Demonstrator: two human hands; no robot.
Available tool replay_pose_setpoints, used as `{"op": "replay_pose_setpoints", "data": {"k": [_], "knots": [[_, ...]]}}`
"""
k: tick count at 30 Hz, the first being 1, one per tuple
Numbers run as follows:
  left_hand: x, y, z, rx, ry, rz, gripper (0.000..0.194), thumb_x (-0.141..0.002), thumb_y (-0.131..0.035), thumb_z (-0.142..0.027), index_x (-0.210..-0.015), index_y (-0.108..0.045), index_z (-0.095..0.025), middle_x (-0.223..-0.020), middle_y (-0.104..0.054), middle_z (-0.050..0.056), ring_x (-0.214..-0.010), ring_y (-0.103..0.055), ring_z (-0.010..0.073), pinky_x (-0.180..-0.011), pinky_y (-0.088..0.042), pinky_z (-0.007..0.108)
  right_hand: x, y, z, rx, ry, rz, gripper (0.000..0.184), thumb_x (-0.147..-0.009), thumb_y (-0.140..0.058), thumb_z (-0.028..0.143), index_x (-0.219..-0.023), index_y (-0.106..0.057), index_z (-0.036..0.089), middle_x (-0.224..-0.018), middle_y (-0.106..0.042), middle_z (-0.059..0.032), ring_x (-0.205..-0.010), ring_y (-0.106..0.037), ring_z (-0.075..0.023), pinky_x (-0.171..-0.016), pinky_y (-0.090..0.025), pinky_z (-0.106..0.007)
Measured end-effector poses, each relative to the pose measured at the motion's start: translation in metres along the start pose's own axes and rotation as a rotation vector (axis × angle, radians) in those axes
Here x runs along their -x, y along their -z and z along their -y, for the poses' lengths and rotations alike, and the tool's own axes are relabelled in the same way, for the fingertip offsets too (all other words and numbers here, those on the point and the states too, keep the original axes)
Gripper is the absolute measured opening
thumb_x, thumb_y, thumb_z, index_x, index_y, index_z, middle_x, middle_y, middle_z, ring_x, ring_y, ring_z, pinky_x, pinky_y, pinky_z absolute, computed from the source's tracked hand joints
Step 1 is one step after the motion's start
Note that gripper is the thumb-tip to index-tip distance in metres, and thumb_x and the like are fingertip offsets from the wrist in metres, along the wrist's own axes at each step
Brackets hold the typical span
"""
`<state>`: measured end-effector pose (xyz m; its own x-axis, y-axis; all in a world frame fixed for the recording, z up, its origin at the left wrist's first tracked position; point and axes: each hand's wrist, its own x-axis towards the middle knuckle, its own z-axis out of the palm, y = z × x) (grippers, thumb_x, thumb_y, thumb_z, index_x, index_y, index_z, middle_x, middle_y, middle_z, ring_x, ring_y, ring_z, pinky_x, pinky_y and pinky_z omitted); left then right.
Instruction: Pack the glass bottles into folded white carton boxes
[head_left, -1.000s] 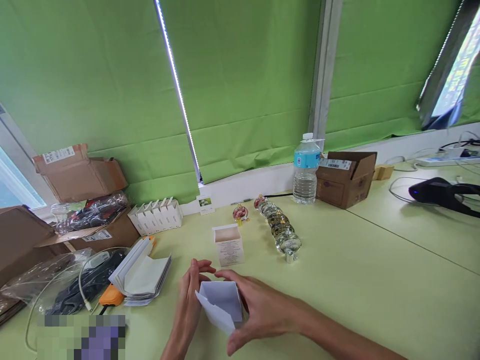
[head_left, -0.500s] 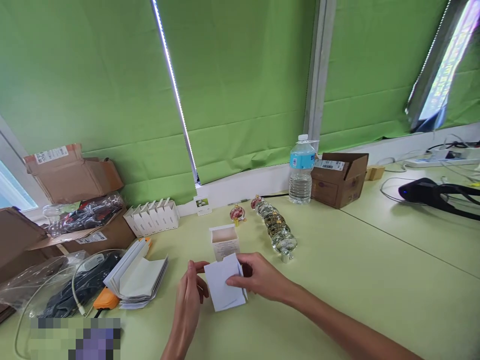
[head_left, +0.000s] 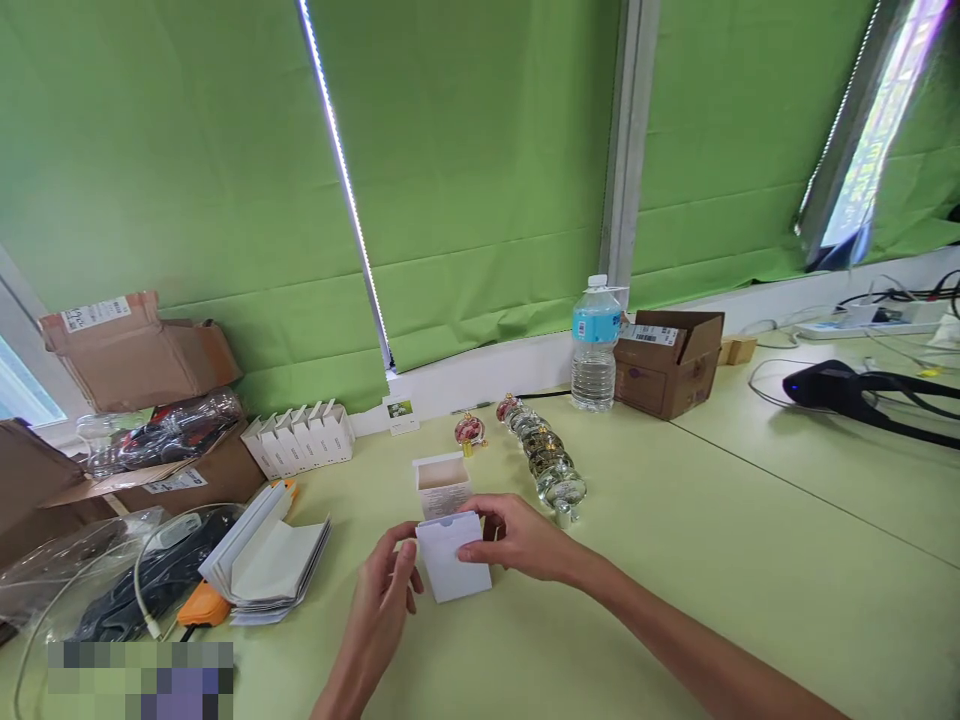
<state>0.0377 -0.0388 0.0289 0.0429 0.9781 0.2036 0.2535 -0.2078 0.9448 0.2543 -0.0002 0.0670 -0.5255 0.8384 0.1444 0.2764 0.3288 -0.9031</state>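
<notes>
Two hands on small white box [head_left: 452, 568], held low over green table [head_left: 675, 560], near front edge. Left hand [head_left: 382, 605] curled, fingertips pressed on box's left side. Right hand [head_left: 521, 538] pinched box's top right edge, thumb in front, fingers behind. Open box [head_left: 441, 484] stood just behind it. Row of glass bottles [head_left: 544, 455] lay right of that. Stack of flat cartons [head_left: 262, 555] lay to left.

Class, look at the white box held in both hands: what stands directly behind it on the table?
An open-topped white carton stands just behind the held box. Its lower front is covered by that box, and its inside cannot be seen.
</notes>
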Motion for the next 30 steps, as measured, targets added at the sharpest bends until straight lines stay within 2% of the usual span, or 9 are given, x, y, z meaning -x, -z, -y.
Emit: {"op": "replay_pose_setpoints", "data": {"k": [3,5,7,9,11,14,20,26,30], "knots": [[-0.006,0.009,-0.007,-0.174,-0.102,-0.168,0.039,-0.082,-0.053,-0.05,-0.109,-0.059,-0.021,-0.093,-0.064,0.007,-0.067,-0.059,0.015,-0.053,-0.048,0.025,0.001,0.005,0.003,-0.041,-0.01,0.008,0.038,-0.068,-0.072,0.044,-0.096,-0.066,0.017,-0.076,-0.061,0.0001,-0.064,-0.051,-0.0115,-0.052,-0.039,-0.02],[-0.013,0.015,-0.014,-0.248,-0.195,-0.222,0.036,-0.082,-0.055,-0.046,-0.11,-0.058,-0.023,-0.119,-0.057,0.01,-0.087,-0.061,0.0192,-0.065,-0.053,0.03,0.002,0.01,0.006,-0.068,-0.007,0.016,0.038,-0.069,-0.072,0.043,-0.096,-0.066,0.017,-0.076,-0.061,-0.0002,-0.065,-0.052,-0.0115,-0.051,-0.04,-0.02],[-0.022,0.018,-0.023,-0.294,-0.281,-0.203,0.035,-0.083,-0.054,-0.042,-0.113,-0.058,-0.025,-0.133,-0.048,0.009,-0.11,-0.055,0.0235,-0.085,-0.05,0.038,0.003,0.017,0.009,-0.093,-0.014,0.026,0.037,-0.07,-0.071,0.044,-0.094,-0.065,0.017,-0.076,-0.062,-0.0008,-0.064,-0.052,-0.0117,-0.05,-0.04,-0.02],[-0.032,0.017,-0.032,-0.352,-0.338,-0.138,0.033,-0.084,-0.054,-0.037,-0.115,-0.057,-0.027,-0.14,-0.042,0.007,-0.127,-0.041,0.0255,-0.102,-0.038,0.045,0.004,0.025,0.011,-0.108,-0.022,0.02,0.037,-0.071,-0.07,0.045,-0.094,-0.064,0.016,-0.076,-0.062,-0.0016,-0.063,-0.054,-0.0119,-0.048,-0.04,-0.02],[-0.042,0.014,-0.038,-0.384,-0.349,-0.075,0.034,-0.083,-0.056,-0.033,-0.117,-0.057,-0.029,-0.145,-0.036,0.005,-0.135,-0.03,0.0258,-0.108,-0.029,0.048,0.004,0.034,0.012,-0.119,-0.009,-0.002,0.038,-0.073,-0.068,0.046,-0.094,-0.064,0.015,-0.076,-0.063,-0.0027,-0.063,-0.055,-0.0123,-0.047,-0.04,-0.02],[-0.056,0.004,-0.038,-0.335,-0.326,-0.048,0.036,-0.081,-0.059,-0.031,-0.117,-0.057,-0.03,-0.146,-0.035,0.005,-0.135,-0.03,0.0265,-0.108,-0.028,0.048,0.004,0.044,0.01,-0.137,0.019,-0.042,0.04,-0.073,-0.068,0.046,-0.096,-0.064,0.014,-0.078,-0.063,-0.0044,-0.063,-0.055,-0.0123,-0.047,-0.04,-0.021],[-0.059,-0.011,-0.028,-0.207,-0.306,-0.13,0.04,-0.084,-0.055,-0.033,-0.122,-0.046,-0.028,-0.13,-0.053,0.006,-0.119,-0.051,0.0227,-0.096,-0.043,0.041,0.001,0.053,0.006,-0.167,0.021,-0.085,0.041,-0.074,-0.069,0.045,-0.101,-0.065,0.014,-0.08,-0.064,-0.0049,-0.062,-0.054,-0.012,-0.047,-0.041,-0.021],[-0.051,-0.013,-0.023,-0.371,-0.371,-0.129,0.018,-0.085,-0.052,-0.028,-0.103,-0.055,-0.028,-0.14,-0.043,0.004,-0.131,-0.038,0.0243,-0.102,-0.035,0.043,0.001,0.054,0.008,-0.184,0.036,-0.092,0.039,-0.074,-0.069,0.043,-0.102,-0.065,0.015,-0.081,-0.064,-0.0046,-0.063,-0.053,-0.0116,-0.048,-0.04,-0.021],[-0.056,-0.016,-0.011,-0.301,-0.341,-0.117,0.025,-0.082,-0.056,-0.026,-0.107,-0.058,-0.028,-0.126,-0.056,0.005,-0.129,-0.04,0.0244,-0.102,-0.036,0.042,0.002,0.051,0.007,-0.193,0.031,-0.09,0.039,-0.073,-0.07,0.042,-0.101,-0.066,0.015,-0.08,-0.064,-0.0046,-0.063,-0.054,-0.0119,-0.048,-0.041,-0.021]]}}
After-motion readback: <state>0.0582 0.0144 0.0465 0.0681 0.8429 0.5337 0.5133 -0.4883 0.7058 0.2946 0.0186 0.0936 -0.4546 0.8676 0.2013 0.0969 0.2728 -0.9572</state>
